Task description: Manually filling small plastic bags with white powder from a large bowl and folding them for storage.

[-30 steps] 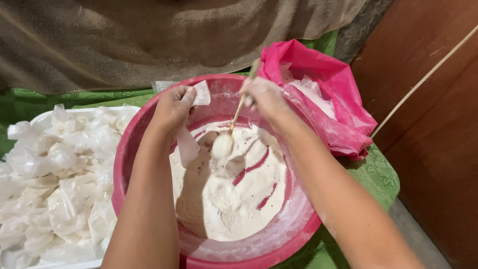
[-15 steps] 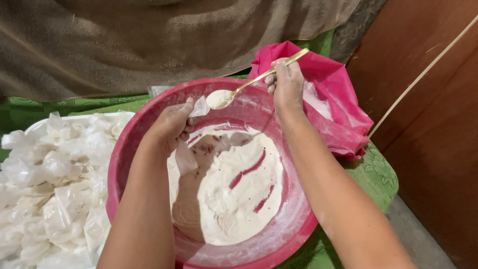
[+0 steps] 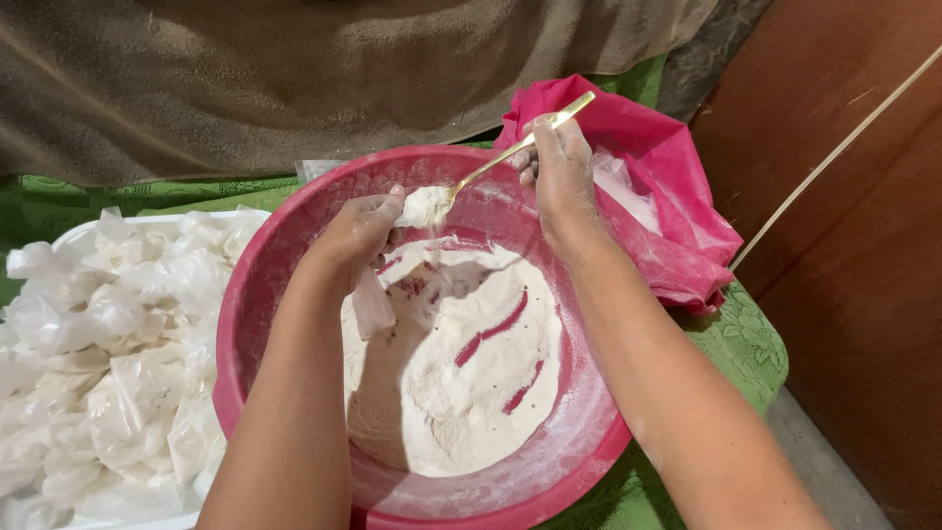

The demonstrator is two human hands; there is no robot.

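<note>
Pink basin (image 3: 294, 245) of white flour sits mid green cloth (image 3: 746, 344). Right hand (image 3: 561, 162), gripping the gold spoon (image 3: 510, 155), has swung its heaped bowl across to the small clear bag (image 3: 373, 304) pinched in left hand (image 3: 358, 231); flour now spills at the bag mouth.

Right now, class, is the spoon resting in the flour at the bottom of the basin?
No, the right hand holds the spoon raised above the flour, its heaped bowl at the left hand.
</note>
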